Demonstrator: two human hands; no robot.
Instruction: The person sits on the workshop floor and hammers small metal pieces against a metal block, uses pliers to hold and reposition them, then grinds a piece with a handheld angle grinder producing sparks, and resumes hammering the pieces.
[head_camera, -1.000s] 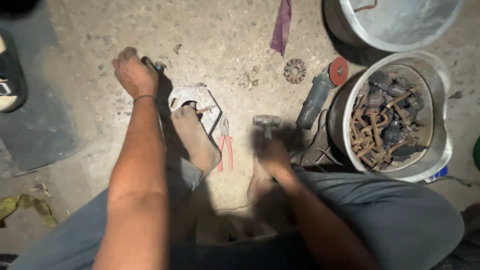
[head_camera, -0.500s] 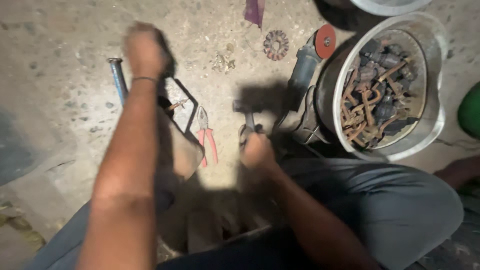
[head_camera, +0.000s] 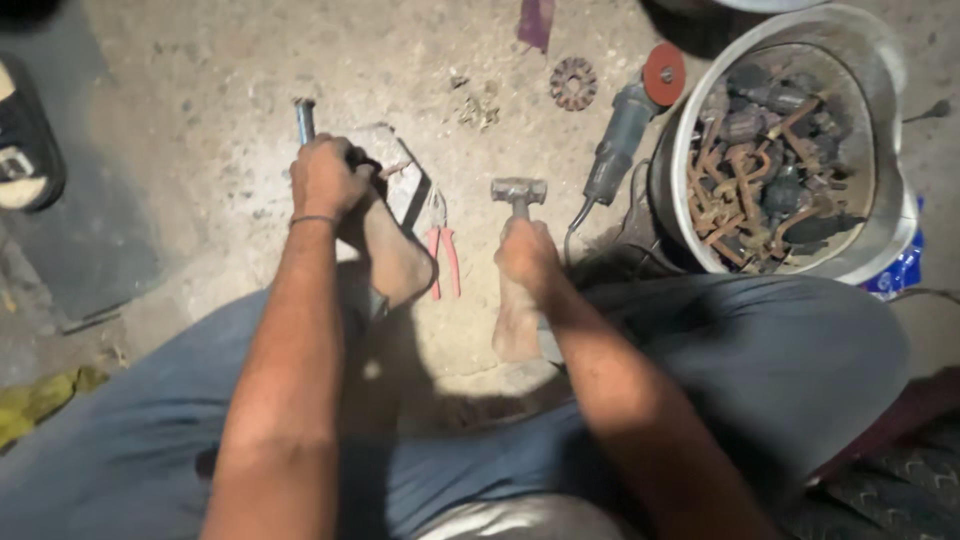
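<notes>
Centre frame: right hand (head_camera: 527, 255) wrapped round hammer (head_camera: 518, 192) handle just below steel head, head-heavy, stiff, best gripped lower for swing; upper left: left hand (head_camera: 325, 178) fisted on chisel (head_camera: 305, 118), rigid rod, over metal piece (head_camera: 400, 178) pinned by foot (head_camera: 395, 255).

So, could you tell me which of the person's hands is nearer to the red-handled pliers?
Right. The right hand, gripping the hammer, sits just right of the pliers; the left hand, holding a metal rod, lies farther up-left, beyond a foot.
</notes>
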